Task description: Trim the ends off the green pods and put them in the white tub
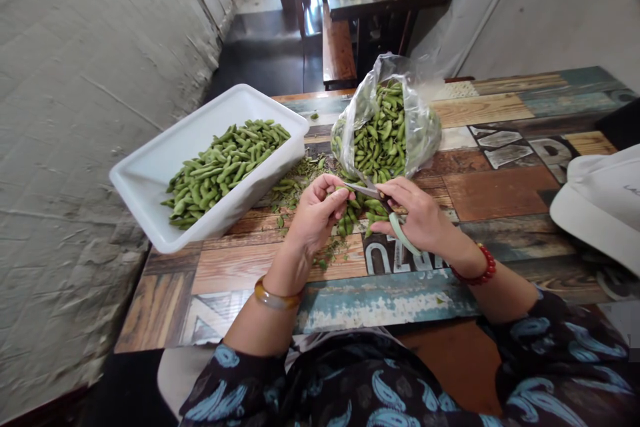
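Pinched between the fingers of my left hand (323,210) is a green edamame pod (349,193), mostly covered by the fingertips. My right hand (417,213) grips scissors (399,230) with pale green handles, their blades apart and the tips close to that pod. Just beyond my hands, a clear plastic bag (423,140) lies open toward me, filled with edamame pods (383,133). Several loose pods spill from its mouth under my hands. On the left stands a white plastic tub (143,183) holding a heap of pods (227,170).
Small green trimmings (295,187) are scattered over the patterned wooden table (240,267) between tub and bag. At the right edge rests a white cap (600,197). Behind are a bench (339,47) and another table (345,3) with items on it. A wall (100,80) runs along the left.
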The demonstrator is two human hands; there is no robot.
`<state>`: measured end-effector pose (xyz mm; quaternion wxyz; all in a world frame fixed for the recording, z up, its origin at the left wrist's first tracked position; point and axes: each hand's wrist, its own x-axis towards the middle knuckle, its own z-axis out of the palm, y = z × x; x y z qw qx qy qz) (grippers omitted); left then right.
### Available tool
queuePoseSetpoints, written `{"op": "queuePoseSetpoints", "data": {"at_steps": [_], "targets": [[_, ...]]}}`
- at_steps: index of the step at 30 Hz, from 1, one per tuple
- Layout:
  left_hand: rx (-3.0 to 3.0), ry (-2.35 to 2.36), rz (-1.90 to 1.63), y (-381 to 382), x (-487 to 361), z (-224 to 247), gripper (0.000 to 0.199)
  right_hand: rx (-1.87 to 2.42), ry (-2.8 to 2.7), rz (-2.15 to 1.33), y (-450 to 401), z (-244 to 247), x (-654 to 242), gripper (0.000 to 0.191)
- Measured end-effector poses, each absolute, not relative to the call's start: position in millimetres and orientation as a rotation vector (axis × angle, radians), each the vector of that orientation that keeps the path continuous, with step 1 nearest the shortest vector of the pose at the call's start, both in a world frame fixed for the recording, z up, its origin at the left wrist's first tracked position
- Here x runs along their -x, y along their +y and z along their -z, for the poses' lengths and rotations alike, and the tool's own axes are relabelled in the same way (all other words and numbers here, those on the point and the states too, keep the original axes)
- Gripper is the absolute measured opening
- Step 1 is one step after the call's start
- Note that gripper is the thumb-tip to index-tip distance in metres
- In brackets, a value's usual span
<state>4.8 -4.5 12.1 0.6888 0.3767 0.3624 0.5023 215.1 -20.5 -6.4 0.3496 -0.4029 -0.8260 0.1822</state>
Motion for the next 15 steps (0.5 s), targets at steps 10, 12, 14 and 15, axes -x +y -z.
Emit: {"op": "queuePoseSetpoints", "data": {"at_steps": [10, 12, 14, 15], "targets": [[-0.847, 0.796, -1.133, -5.8, -5.4, -11.3, 0.033, 1.053, -2.135, -0.463, -20.7, 6.6, -214.9, 0.058], [-0.856, 0.799, -1.129, -6.3, -6.1, -10.6, 0.033, 1.046, -2.139, -0.473, -21.3, 6.4, -214.3, 0.057], [-0.88, 0.815, -1.118, -7.1, -7.7, -9.2, 0.032, 1.039, -2.133, -0.493, -21.9, 6.2, -213.4, 0.057], [-0.894, 0.826, -1.112, -7.6, -8.5, -8.2, 0.032, 1.038, -2.127, -0.502, -22.3, 6.2, -212.9, 0.058]]}}
